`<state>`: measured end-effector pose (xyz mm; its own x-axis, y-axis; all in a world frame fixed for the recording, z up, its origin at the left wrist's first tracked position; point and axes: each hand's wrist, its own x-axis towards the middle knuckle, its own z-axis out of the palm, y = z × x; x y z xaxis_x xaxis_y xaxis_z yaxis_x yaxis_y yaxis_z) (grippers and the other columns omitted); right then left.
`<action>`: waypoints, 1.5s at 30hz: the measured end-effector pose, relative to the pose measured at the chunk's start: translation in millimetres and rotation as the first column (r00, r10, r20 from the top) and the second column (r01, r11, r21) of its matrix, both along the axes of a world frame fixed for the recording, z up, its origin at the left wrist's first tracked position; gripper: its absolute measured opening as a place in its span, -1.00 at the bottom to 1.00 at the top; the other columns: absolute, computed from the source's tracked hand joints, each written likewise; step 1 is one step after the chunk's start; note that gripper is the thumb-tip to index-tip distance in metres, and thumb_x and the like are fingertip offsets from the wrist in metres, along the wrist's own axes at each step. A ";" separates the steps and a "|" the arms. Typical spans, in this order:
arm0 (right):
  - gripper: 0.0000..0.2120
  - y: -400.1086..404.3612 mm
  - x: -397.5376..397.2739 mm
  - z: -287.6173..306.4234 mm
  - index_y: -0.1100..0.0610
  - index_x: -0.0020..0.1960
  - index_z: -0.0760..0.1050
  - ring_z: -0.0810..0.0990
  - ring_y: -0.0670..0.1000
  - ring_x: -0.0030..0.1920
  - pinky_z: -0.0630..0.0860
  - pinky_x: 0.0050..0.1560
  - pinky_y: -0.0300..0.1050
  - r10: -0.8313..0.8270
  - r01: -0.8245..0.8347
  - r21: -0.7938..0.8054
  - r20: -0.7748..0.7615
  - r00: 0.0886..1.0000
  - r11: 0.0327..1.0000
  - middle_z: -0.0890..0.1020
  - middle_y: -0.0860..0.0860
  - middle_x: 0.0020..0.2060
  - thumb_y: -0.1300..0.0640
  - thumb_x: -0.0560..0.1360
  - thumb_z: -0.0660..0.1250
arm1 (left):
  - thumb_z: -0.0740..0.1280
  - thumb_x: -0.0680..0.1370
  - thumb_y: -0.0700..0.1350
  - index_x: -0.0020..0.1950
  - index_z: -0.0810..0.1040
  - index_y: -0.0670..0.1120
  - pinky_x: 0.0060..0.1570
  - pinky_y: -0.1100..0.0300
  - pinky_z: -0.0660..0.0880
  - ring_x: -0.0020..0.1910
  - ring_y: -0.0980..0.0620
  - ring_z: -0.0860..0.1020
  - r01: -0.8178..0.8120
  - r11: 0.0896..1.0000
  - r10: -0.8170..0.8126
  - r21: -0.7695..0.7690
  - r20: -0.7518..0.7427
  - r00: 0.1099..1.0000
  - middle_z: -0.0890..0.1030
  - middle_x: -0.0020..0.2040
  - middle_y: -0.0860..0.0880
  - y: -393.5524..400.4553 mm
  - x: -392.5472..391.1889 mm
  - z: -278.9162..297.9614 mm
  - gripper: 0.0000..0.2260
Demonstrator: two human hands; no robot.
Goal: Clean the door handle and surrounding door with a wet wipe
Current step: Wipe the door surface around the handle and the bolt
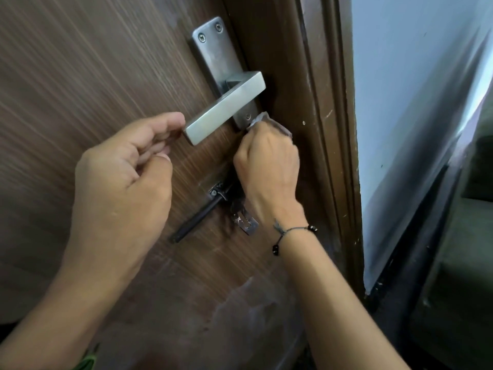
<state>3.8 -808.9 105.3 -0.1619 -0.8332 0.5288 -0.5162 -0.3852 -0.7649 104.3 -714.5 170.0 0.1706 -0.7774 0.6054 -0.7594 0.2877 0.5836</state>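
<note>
A square steel lever handle point(226, 108) juts from a steel backplate point(213, 52) on a brown wood-grain door point(80, 76). My right hand point(266, 161) is fisted around a crumpled wet wipe point(269, 124), pressing it against the lower end of the backplate, just under the lever. My left hand point(125, 169) hovers at the free end of the lever with curled fingers, the fingertips touching or almost touching its tip; it holds nothing.
Below the handle sits a dark sliding bolt latch point(202, 212) with a metal hasp point(246, 224). The brown door frame point(325, 129) runs along the right, then a pale blue wall point(400, 102) and a dark edge near the floor. Smudges mark the door's lower part.
</note>
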 end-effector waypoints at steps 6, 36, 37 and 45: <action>-0.77 83.1 40.9 -22.3 0.38 -0.14 0.54 0.58 0.30 0.02 0.49 0.15 0.09 0.261 -0.264 -0.199 -0.046 0.964 0.944 0.61 0.37 0.00 0.27 0.39 0.17 | 0.14 0.38 -0.22 -0.01 0.58 0.22 0.20 0.25 0.44 0.11 0.21 0.56 -0.019 1.000 0.019 0.001 -0.082 0.996 0.64 0.00 0.25 -0.2 -3.4 2.2 -0.60; -0.78 22.0 6.0 -22.3 0.33 -0.15 0.58 0.62 0.24 -0.08 0.53 0.05 0.06 0.129 -0.138 -0.244 -0.052 0.990 0.960 0.66 0.27 -0.13 0.28 0.44 0.17 | 0.16 0.41 -0.23 0.00 0.58 0.19 0.16 0.33 0.44 0.10 0.22 0.57 -0.129 0.991 0.131 0.029 -0.146 0.980 0.64 0.03 0.23 37.8 8.7 -20.7 -0.62; -0.78 11.9 1.9 -19.3 0.31 -0.15 0.57 0.61 0.24 -0.10 0.52 0.01 0.07 0.115 -0.116 -0.200 -0.019 0.993 0.973 0.66 0.25 -0.16 0.27 0.45 0.16 | 0.16 0.41 -0.24 0.01 0.58 0.19 0.17 0.33 0.44 0.10 0.21 0.57 -0.133 0.991 0.136 0.026 -0.146 0.980 0.64 0.03 0.23 39.0 9.8 -20.4 -0.61; -0.84 49.6 34.4 -31.7 0.34 -0.12 0.59 0.57 0.19 -0.12 0.46 -0.06 -0.06 0.382 -0.323 -0.400 0.075 0.921 0.858 0.62 0.24 -0.11 0.40 0.38 0.26 | 0.16 0.40 -0.28 -0.01 0.58 0.16 0.12 0.30 0.48 0.06 0.23 0.58 -0.154 0.988 0.153 0.003 -0.161 0.975 0.64 -0.01 0.22 35.1 2.2 -19.1 -0.61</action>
